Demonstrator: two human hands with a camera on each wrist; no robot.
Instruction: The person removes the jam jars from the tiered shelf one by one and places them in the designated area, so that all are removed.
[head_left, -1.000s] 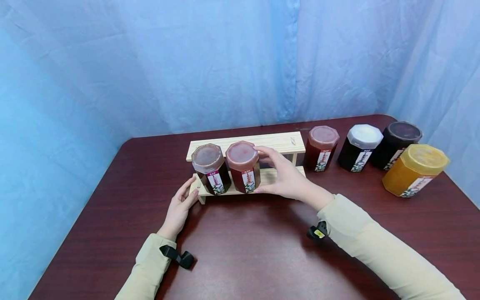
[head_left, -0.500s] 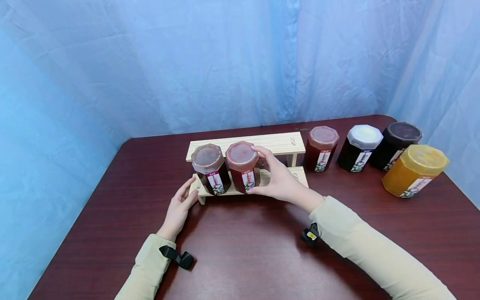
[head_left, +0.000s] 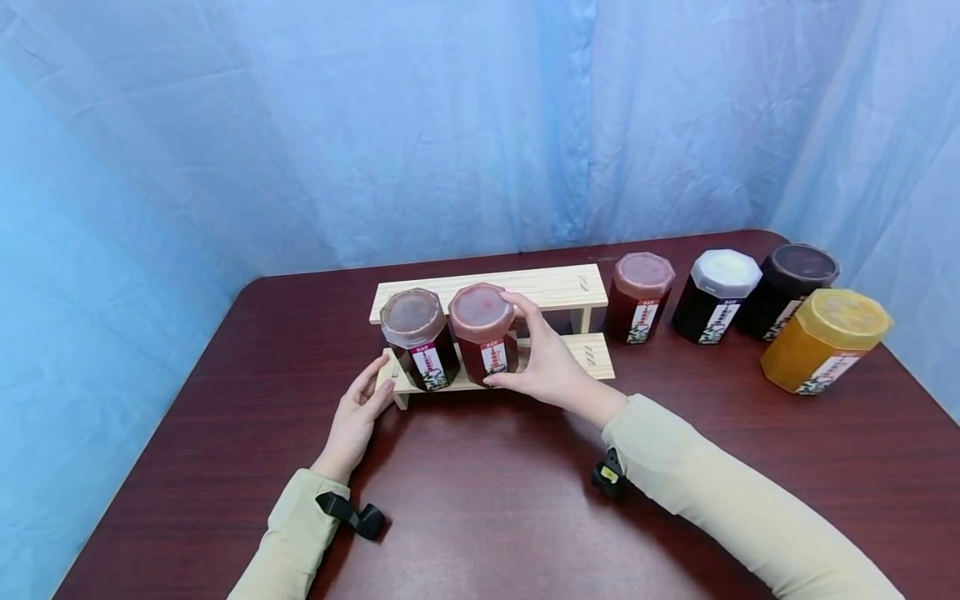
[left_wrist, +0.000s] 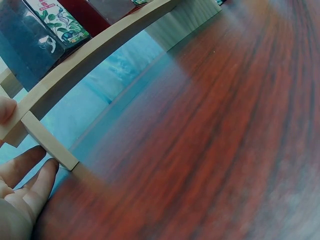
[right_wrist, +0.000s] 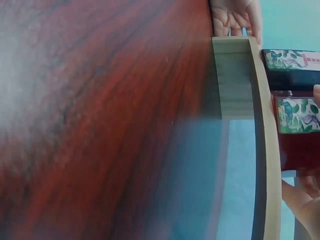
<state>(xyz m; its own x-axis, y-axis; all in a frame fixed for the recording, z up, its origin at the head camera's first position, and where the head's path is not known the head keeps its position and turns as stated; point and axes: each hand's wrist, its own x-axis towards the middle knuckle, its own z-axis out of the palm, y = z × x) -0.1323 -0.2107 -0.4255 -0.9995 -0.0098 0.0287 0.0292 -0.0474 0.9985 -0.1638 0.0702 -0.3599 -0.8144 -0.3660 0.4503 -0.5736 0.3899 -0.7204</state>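
Note:
A two-tier wooden rack (head_left: 558,287) stands on the table with two octagonal jars on its lower shelf. At the shelf's left end my left hand (head_left: 355,423) grips the board, its thumb (left_wrist: 6,111) on top and its fingers down by the end leg (left_wrist: 50,140). My right hand (head_left: 551,367) holds the red jar (head_left: 480,337), thumb low across the front label, a finger at the lid's right edge. Immediately left of it is a dark jar (head_left: 420,337) with a pink-topped label, upright. In the right wrist view the red jar (right_wrist: 300,150) sits at the shelf's front edge.
To the right of the rack stand several more jars: a red one (head_left: 639,296), one with a white lid (head_left: 716,296), a dark one (head_left: 791,292) and a yellow one (head_left: 825,342). Blue curtains (head_left: 420,150) hang behind the dark red table (head_left: 480,500).
My right hand has shifted left around the red jar, its thumb moving farther across the label and uncovering the shelf's right end. My left hand and the jars hold nearly the same places.

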